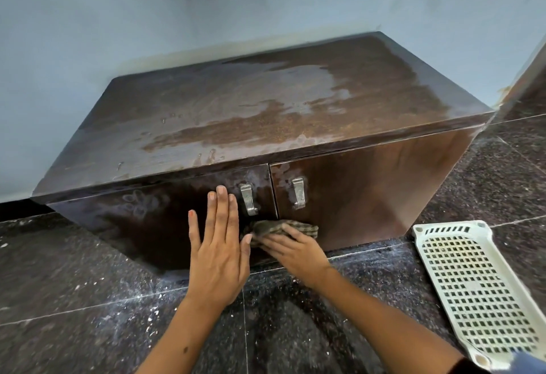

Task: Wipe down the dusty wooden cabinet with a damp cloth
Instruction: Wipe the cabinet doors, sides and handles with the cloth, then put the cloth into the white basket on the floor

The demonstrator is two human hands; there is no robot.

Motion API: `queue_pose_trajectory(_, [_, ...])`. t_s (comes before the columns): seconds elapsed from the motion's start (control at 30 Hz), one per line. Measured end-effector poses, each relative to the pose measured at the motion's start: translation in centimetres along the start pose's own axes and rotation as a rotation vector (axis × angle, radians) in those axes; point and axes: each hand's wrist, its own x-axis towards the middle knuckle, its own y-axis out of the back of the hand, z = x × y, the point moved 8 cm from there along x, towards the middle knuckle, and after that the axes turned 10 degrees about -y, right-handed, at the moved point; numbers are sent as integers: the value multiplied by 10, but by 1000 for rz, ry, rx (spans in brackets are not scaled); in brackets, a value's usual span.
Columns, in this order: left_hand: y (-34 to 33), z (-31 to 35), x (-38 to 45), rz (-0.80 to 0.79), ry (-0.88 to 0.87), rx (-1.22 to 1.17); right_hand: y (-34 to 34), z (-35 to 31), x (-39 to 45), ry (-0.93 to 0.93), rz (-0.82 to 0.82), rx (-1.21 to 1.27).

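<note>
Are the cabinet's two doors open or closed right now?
Closed. Both doors sit flush under the cabinet top, meeting at a thin seam between the handles.

A: What's in the way on the doors (165, 220)?
B: Two handles (247, 199) beside the seam.
A: And the floor (88, 329)?
B: A tray (472, 285) lies at the cabinet's (266, 102) right; the left is open.

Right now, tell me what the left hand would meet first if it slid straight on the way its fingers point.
The left hand lies flat on the left door, fingers pointing up. Going straight on, it would probably meet the overhanging edge of the cabinet top first; the left handle sits just right of that line.
</note>
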Motion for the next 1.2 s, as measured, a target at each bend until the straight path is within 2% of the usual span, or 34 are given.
queue_pose_trajectory(0.13, [-5, 3, 1, -1, 52, 6, -51, -21, -22, 272, -241, -345])
queue_pose_trajectory(0.27, [-10, 1, 0, -20, 67, 22, -78, -18, -41, 376, -354, -405])
queue_pose_trajectory(0.4, [-12, 2, 0, -16, 88, -15, -94, 0, -58, 377, -438, -407])
queue_pose_trajectory(0.5, [-15, 5, -1, -51, 111, -40, -97, 17, -72, 312, -502, -336])
queue_pose_trajectory(0.57, [-19, 14, -6, -87, 125, -75, -86, 31, -81, 246, -438, -231])
queue_pose_trajectory(0.63, [-27, 29, -15, -144, 132, -116, -61, 47, -86, 128, -283, -65])
queue_pose_trajectory(0.73, [-35, 61, -33, -225, 22, -138, -35, 69, -106, -26, -206, 66])
queue_pose_trajectory(0.8, [-39, 86, -41, -295, -70, -151, -5, 91, -114, -255, -23, 205])
queue_pose_trajectory(0.9, [-44, 114, -40, -436, -51, -256, 30, 121, -127, -613, 187, 480])
queue_pose_trajectory(0.97, [-48, 125, -31, -486, 23, -331, 41, 140, -136, -913, 278, 741])
queue_pose_trajectory(1.07, [-50, 133, -12, -518, 239, -635, 60, 167, -152, -1375, 468, 1140])
queue_pose_trajectory(1.13, [-44, 134, 2, -452, 449, -877, 70, 180, -156, -1546, 599, 1589])
queue_pose_trajectory(1.2, [-41, 135, 12, -394, 698, -1134, 72, 188, -155, -1551, 643, 2100])
